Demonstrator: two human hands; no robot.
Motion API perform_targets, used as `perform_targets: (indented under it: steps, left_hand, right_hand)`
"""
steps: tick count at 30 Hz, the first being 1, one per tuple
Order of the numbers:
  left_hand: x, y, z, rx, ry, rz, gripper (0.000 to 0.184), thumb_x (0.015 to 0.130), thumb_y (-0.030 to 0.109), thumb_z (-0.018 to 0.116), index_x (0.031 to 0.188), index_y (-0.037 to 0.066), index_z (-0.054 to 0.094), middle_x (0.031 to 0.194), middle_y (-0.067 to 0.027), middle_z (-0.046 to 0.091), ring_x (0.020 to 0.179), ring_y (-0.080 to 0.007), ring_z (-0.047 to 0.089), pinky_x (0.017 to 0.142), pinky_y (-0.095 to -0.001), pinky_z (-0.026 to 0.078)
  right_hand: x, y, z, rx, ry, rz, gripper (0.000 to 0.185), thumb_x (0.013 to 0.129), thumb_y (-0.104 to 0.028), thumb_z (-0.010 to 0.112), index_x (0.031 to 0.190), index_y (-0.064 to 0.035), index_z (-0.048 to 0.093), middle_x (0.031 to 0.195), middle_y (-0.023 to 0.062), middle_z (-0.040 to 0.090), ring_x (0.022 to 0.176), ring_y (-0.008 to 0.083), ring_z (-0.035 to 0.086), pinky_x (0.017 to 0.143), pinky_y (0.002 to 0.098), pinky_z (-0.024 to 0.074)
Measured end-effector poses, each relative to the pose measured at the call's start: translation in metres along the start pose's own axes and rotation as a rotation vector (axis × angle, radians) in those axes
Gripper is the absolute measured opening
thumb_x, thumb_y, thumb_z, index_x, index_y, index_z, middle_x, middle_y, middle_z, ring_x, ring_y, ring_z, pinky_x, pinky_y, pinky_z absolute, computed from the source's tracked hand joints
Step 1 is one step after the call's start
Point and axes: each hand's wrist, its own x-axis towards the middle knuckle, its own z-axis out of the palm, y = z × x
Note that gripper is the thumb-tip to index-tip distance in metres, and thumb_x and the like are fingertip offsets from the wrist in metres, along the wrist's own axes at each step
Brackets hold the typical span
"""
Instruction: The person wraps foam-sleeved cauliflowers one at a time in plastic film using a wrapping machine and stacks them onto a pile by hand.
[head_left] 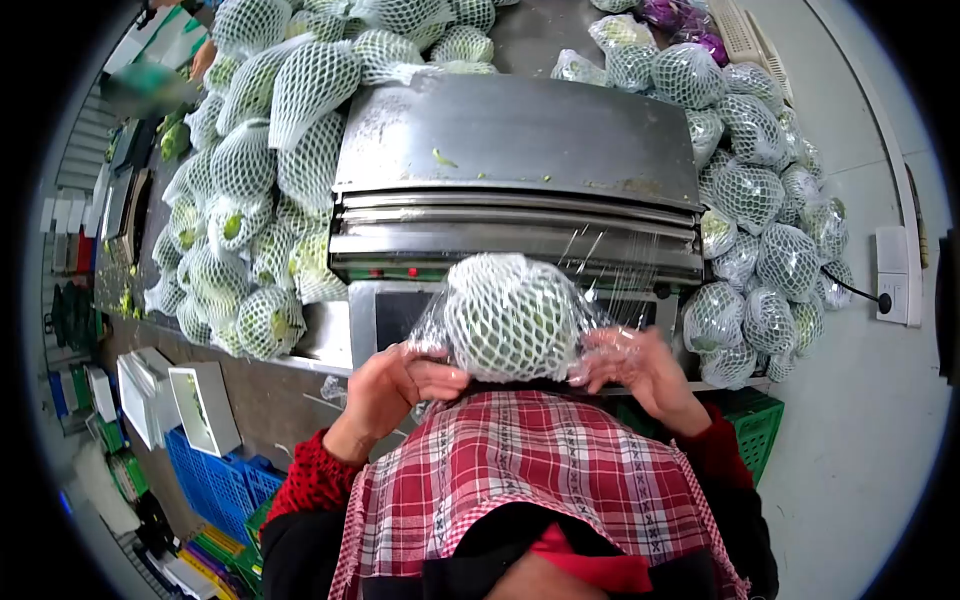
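A round pale-green vegetable in a white foam net (515,318), cabbage-like, is right in front of my body, at the front of a metal wrapping machine (520,130). Clear plastic film (610,325) lies around its sides and stretches back toward the machine's rollers on the right. My left hand (400,385) has its fingers closed on the film at the vegetable's left side. On the other side, my right hand (640,372) pinches the film close to the net. The vegetable's underside is hidden.
Many netted vegetables (245,165) are piled left of the machine. Film-wrapped ones (750,195) are stacked to the right. Purple vegetables (685,20) lie at the back right. Blue crates (210,485) and a white foam box (205,410) stand lower left; a green crate (757,430) is lower right.
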Motion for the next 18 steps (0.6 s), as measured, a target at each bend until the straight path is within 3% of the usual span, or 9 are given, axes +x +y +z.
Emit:
perform_targets:
  steps: [2,4,6,10,12,14,15,16,18]
  left_hand:
    - [-0.016,-0.018,0.003,0.158,0.109,0.239,0.027,0.098,0.021,0.046,0.108,-0.003,0.056,0.113,-0.0268,0.061,0.101,-0.0305,0.064,0.090,-0.0394,0.051]
    - [-0.019,-0.034,0.002,0.246,0.363,0.345,0.027,0.097,0.021,0.049,0.100,-0.004,0.058,0.103,-0.0236,0.064,0.091,-0.0308,0.066,0.079,-0.0401,0.054]
    - [-0.017,-0.045,0.004,0.346,0.563,0.547,0.033,0.098,0.024,0.050,0.077,-0.001,0.055,0.076,-0.0124,0.061,0.065,-0.0215,0.062,0.061,-0.0349,0.052]
    - [-0.074,-0.036,0.025,0.292,0.983,0.505,0.034,0.099,0.027,0.050,0.078,0.001,0.056,0.063,-0.0075,0.059,0.046,-0.0095,0.049,0.042,-0.0232,0.038]
    - [-0.085,-0.053,-0.021,0.165,0.934,0.137,0.029,0.093,0.025,0.057,0.076,0.002,0.057,0.061,-0.0053,0.059,0.045,-0.0125,0.049,0.041,-0.0266,0.037]
    - [-0.041,-0.097,-0.086,2.059,0.404,0.341,0.025,0.088,0.020,0.061,0.081,-0.003,0.061,0.064,-0.0073,0.063,0.051,-0.0205,0.056,0.049,-0.0340,0.045]
    - [-0.007,-0.124,-0.091,1.178,0.603,-0.191,0.023,0.083,0.016,0.062,0.092,-0.005,0.064,0.074,-0.0115,0.068,0.063,-0.0231,0.062,0.060,-0.0378,0.050]
    - [0.016,-0.120,-0.045,0.936,0.451,-0.015,0.031,0.084,0.020,0.063,0.100,-0.006,0.065,0.088,-0.0141,0.070,0.072,-0.0159,0.064,0.061,-0.0367,0.050]
    - [0.044,-0.131,-0.028,1.036,0.321,0.077,0.027,0.082,0.017,0.064,0.099,-0.005,0.065,0.091,-0.0157,0.069,0.074,-0.0199,0.063,0.062,-0.0365,0.050]
  right_hand:
    - [-0.008,0.010,0.010,-0.381,0.051,-0.333,0.036,0.101,-0.019,0.042,0.128,0.0058,0.045,0.108,0.0230,0.063,0.091,0.0258,0.066,0.072,0.0311,0.0544]
    - [-0.004,0.018,0.023,-0.463,0.199,-0.417,0.028,0.102,-0.016,0.040,0.116,0.0054,0.050,0.095,0.0204,0.066,0.078,0.0198,0.067,0.064,0.0272,0.0534]
    - [0.005,0.018,0.016,-0.825,0.395,-0.521,0.012,0.098,-0.005,0.044,0.097,0.0025,0.053,0.075,0.0139,0.066,0.062,0.0144,0.064,0.055,0.0240,0.0516]
    - [-0.033,0.011,0.009,-0.267,0.478,-0.092,0.035,0.102,-0.030,0.039,0.083,-0.0031,0.050,0.053,0.0088,0.056,0.038,0.0147,0.053,0.035,0.0235,0.0411]
    - [-0.059,0.048,-0.011,-0.115,0.545,0.124,0.034,0.100,-0.030,0.043,0.079,-0.0040,0.052,0.050,0.0082,0.054,0.035,0.0151,0.049,0.032,0.0252,0.0381]
    - [-0.058,0.103,-0.054,-0.112,0.584,0.285,0.024,0.096,-0.017,0.049,0.079,-0.0024,0.058,0.058,0.0096,0.058,0.042,0.0157,0.053,0.037,0.0255,0.0438]
    - [-0.048,0.147,-0.082,-0.543,0.419,0.208,0.021,0.094,-0.020,0.052,0.086,-0.0014,0.060,0.065,0.0110,0.061,0.047,0.0175,0.057,0.041,0.0290,0.0452]
    - [-0.036,0.169,-0.086,-0.823,0.389,0.201,0.021,0.094,-0.020,0.051,0.089,-0.0013,0.059,0.068,0.0111,0.060,0.051,0.0177,0.056,0.045,0.0293,0.0447]
    - [-0.032,0.181,-0.072,-1.021,0.391,0.180,0.023,0.095,-0.022,0.050,0.094,-0.0009,0.057,0.075,0.0113,0.060,0.060,0.0180,0.055,0.052,0.0300,0.0438]
